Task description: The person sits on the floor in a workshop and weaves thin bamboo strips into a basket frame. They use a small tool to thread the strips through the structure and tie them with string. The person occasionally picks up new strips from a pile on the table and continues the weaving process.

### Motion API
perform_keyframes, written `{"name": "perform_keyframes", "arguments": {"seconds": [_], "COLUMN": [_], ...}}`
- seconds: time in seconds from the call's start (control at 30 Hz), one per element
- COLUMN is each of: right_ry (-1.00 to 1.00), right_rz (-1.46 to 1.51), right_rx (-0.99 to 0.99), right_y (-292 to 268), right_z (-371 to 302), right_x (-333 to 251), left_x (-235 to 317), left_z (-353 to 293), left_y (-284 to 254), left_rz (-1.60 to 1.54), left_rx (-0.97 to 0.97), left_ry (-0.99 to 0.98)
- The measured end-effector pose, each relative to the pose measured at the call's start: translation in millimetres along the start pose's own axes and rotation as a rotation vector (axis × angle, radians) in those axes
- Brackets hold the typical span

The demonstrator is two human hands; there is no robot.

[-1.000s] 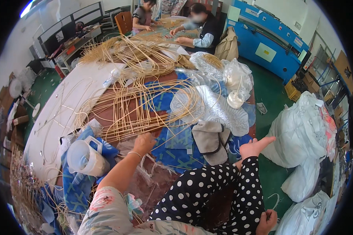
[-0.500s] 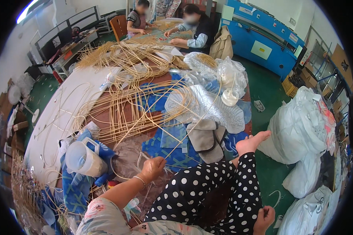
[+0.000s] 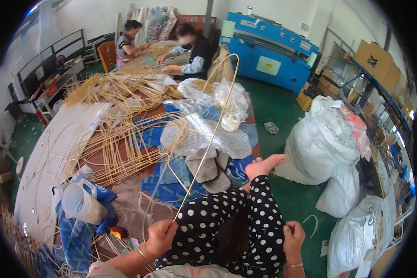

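Observation:
My left hand (image 3: 162, 235) is closed around one end of a long thin rattan cane (image 3: 209, 143), above my lap on the left. From the hand the cane rises away over the table and bends over in a hook at its far end. My right hand (image 3: 293, 237) is closed beside my knee in dotted trousers (image 3: 264, 217); whether anything is inside its curled fingers, I cannot make out. Beyond the left hand, a large heap of bent rattan canes (image 3: 120, 148) lies across the table.
A translucent plastic jug (image 3: 82, 204) stands at the table's left. Grey cloth (image 3: 206, 167) lies in front of a white tub (image 3: 231, 121). Stuffed white sacks (image 3: 317, 143) sit on the floor at right. Two people work at the far end, near a blue machine (image 3: 268, 51).
My left hand has drawn back toward my lap, and its cane now stands up higher over the table. My right hand has come up a little beside the knee. The whole view has shifted.

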State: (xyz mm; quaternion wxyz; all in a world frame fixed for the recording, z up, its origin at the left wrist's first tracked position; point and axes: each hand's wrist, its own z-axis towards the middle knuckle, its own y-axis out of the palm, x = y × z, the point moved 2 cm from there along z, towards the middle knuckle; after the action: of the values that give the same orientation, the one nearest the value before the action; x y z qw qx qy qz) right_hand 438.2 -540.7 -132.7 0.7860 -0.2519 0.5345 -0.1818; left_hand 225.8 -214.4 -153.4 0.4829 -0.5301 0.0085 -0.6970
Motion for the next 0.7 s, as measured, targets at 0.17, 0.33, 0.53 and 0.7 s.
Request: {"name": "perform_keyframes", "arguments": {"seconds": [0.17, 0.33, 0.53, 0.7], "right_ry": [0.062, -0.158, 0.126, 0.215], "right_rz": [0.603, 0.862, 1.127, 1.15], "right_rx": [-0.177, -0.232, -0.124, 0.119], "right_y": [28, 43, 39, 33], "right_z": [22, 28, 16, 9], "right_x": [-67, -119, -106, -85], "left_x": [24, 37, 43, 35], "left_z": [-22, -42, -55, -65], "left_y": [3, 2, 1, 6], "left_rz": [0.038, 0.146, 0.208, 0.198], "left_rx": [-0.161, -0.34, -0.452, -0.444], "left_ry": [0.267, 0.48, 0.498, 0.571]}}
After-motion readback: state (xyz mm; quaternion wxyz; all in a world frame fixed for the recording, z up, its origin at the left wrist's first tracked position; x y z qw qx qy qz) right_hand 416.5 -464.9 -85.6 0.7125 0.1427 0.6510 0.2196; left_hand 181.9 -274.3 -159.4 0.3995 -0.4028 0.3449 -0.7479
